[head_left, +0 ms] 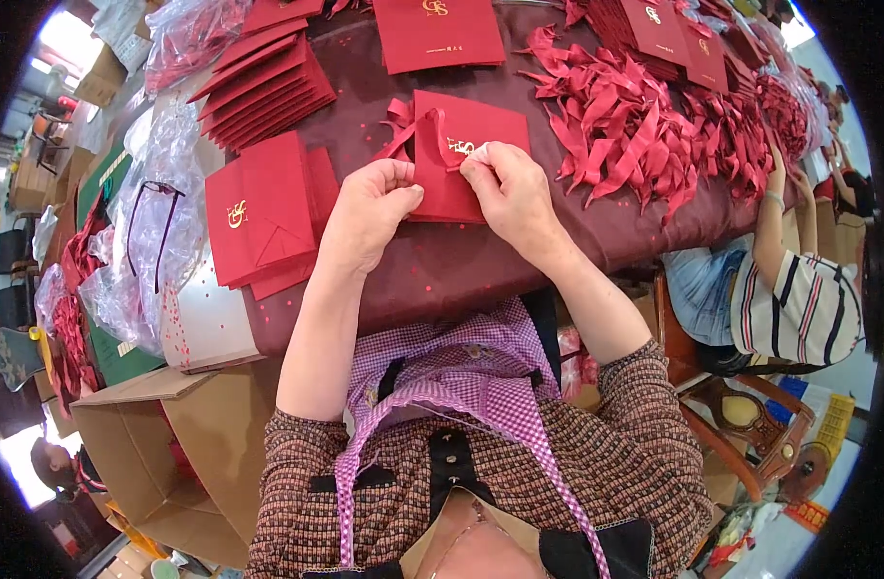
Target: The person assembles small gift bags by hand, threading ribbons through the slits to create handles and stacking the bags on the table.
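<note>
In front of me on the cloth lies a red paper gift bag [504, 121] with gold lettering. A red ribbon [430, 125] loops over its front and side. My right hand [514, 193] pinches the ribbon between thumb and fingers over the bag's front. At the bag's left edge is my left hand [369, 212], fingers curled with the thumb close to them; what they hold, if anything, is hidden. Just left of this hand rests a stack of red bags [258, 207]. A large heap of red ribbons [625, 125] lies to the right.
More red bags [268, 87] are stacked at the far left, and another bag [437, 39] lies ahead. Clear plastic wrap [162, 222] and dark glasses [152, 227] sit left. An open cardboard box [176, 454] stands lower left. A person in a striped top [799, 304] sits right, near a wooden chair [750, 420].
</note>
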{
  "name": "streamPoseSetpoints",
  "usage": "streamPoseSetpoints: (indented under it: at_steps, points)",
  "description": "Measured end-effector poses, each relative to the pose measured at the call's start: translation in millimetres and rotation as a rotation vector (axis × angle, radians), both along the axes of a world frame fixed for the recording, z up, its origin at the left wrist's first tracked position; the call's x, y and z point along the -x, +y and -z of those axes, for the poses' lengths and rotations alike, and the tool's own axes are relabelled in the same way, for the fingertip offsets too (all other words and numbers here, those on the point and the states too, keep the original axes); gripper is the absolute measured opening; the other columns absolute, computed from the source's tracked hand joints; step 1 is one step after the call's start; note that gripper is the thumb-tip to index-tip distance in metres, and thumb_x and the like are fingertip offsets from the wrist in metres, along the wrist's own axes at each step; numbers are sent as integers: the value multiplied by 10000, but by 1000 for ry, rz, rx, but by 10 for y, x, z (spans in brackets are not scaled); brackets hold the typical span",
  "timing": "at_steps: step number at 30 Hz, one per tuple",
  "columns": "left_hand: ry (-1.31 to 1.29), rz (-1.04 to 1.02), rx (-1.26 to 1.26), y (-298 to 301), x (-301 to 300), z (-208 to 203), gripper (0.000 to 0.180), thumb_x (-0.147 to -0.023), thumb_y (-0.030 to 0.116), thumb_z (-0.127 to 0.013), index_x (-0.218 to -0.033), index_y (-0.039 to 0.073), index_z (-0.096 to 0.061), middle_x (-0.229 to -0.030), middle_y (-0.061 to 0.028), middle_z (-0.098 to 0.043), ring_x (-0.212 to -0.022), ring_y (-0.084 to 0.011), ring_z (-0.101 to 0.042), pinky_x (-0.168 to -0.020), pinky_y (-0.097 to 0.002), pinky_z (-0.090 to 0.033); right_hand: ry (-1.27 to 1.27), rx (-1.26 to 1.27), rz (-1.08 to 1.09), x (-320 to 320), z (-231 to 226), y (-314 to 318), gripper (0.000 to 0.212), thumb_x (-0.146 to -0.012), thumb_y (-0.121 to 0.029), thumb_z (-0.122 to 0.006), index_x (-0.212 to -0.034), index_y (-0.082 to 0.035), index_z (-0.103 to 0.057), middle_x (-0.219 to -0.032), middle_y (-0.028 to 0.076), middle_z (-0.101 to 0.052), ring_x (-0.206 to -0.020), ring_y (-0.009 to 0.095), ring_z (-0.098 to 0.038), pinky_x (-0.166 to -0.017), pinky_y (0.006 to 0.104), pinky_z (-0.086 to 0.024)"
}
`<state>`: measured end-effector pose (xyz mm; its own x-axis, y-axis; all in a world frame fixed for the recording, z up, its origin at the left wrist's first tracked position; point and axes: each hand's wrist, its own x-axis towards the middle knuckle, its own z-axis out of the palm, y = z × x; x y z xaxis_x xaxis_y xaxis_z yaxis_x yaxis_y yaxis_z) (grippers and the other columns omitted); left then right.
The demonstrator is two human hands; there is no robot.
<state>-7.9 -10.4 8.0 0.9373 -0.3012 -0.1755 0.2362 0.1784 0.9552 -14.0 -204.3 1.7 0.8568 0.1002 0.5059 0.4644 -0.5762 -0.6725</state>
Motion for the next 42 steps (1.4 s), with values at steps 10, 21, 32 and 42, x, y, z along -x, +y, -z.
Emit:
streamPoseSetpoints:
  at_steps: [10,21,32,42]
  points:
    - [10,9,-13,-15,6,-41,204,-821,-38,-577,-1020,-32,-621,-880,-23,-643,-750,-57,-566,-664,-195,-448,-27,-22,-20,43,-37,26,105,-820,-119,-665,-806,-38,-598,-784,114,-627,-783,311,-603,-724,409,-442]
    - [-43,-4,15,-31,51,-27,208,-818,-52,-582,-1023,-47,-623,-902,-26,-643,-788,-68,-574,-702,-209,-468,-204,205,-13,59,-53,128,112,-798,-117,-670,-805,-58,-574,-787,93,-595,-786,289,-568,-733,404,-400]
    - [-209,-45,-163,-61,-14,52,201,-817,-55,-594,-1014,-22,-621,-863,14,-595,-770,-47,-536,-682,-187,-436,-417,534,11,73,-61,219,128,-770,-97,-656,-770,-58,-533,-734,103,-527,-729,281,-519,-709,389,-399]
    - [-311,22,-276,-73,82,57,226,-845,-59,-588,-1067,-38,-619,-913,3,-612,-832,-64,-560,-729,-209,-467,-243,376,-82,55,-131,196,132,-788,-127,-629,-763,-38,-535,-744,130,-573,-757,313,-568,-701,417,-417]
